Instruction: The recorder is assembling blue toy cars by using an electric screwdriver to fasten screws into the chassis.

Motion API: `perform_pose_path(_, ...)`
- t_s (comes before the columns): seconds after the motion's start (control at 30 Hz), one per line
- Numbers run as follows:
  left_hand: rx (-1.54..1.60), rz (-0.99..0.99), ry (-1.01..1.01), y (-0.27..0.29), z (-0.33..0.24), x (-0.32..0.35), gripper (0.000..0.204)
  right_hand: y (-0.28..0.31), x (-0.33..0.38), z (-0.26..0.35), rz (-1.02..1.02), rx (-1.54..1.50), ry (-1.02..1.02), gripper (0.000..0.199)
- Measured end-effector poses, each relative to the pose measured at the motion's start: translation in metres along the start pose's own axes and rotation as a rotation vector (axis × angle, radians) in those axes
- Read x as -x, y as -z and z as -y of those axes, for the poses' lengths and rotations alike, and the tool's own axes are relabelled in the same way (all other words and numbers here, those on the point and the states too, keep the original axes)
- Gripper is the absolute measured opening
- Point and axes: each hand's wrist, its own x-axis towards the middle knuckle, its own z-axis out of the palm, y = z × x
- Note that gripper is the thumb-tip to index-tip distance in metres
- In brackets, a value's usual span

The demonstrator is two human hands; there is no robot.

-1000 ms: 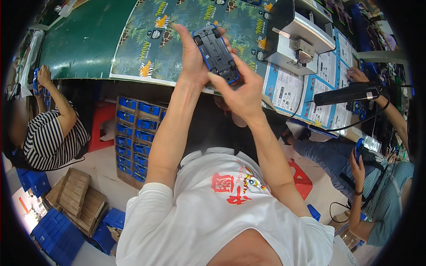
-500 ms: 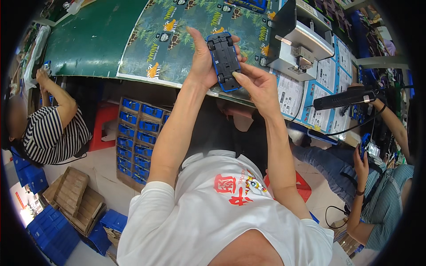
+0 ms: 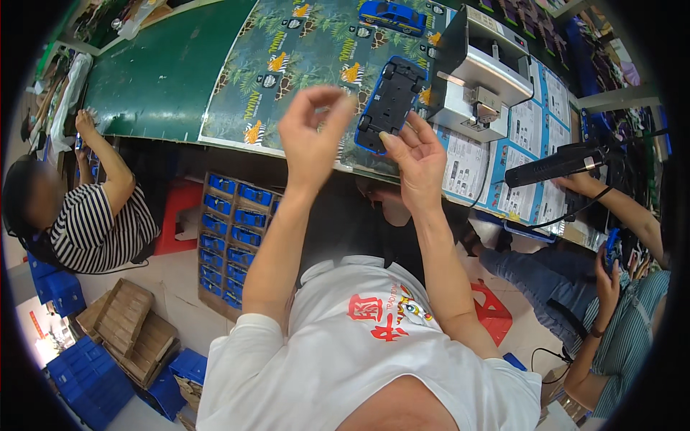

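A blue toy car (image 3: 392,100) is held bottom up over the front of the bench, its black underside and wheels showing. My right hand (image 3: 419,158) pinches its near end between thumb and fingers. Just left of the car, my left hand (image 3: 310,136) is raised, apart from it. Its fingers are loosely bent with a gap to the thumb, slightly blurred, and nothing shows in them. Farther back on the patterned mat (image 3: 302,79) stands another blue toy car (image 3: 393,17), right side up.
A metal device (image 3: 471,108) stands right of my hands, beside printed sheets (image 3: 528,147). Below the bench edge is a tray (image 3: 215,291) of blue toy cars. One co-worker (image 3: 108,215) sits at left; another (image 3: 625,323) at right has a blue car in hand, near a black handheld tool (image 3: 553,165).
My left hand has let go of the toy car and moved left of it. The car, now in my right hand alone, has tilted and shifted right. The car at the back shows more fully.
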Motion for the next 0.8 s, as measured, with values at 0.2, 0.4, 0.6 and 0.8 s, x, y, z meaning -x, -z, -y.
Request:
perform_pose_path(0.2, -0.053, -0.021, -0.171, -0.023, 0.002, 0.023, 0.023, -0.016, 0.004, -0.007, -0.064, -0.035, 0.176, 0.069)
perform_pose_path(0.4, -0.012, -0.034, 0.022, -0.033, -0.002, 0.026, 0.017, -0.010, 0.016, -0.012, -0.191, 0.010, 0.220, 0.075)
perform_pose_path(0.6, -0.040, -0.038, -0.099, -0.026, 0.014, 0.035, 0.010, -0.014, 0.024, -0.019, -0.157, -0.032, 0.237, 0.072)
perform_pose_path(0.8, -0.057, -0.072, -0.150, -0.035, 0.017, 0.033, 0.007, -0.014, 0.022, -0.015, -0.116, -0.055, 0.214, 0.071)
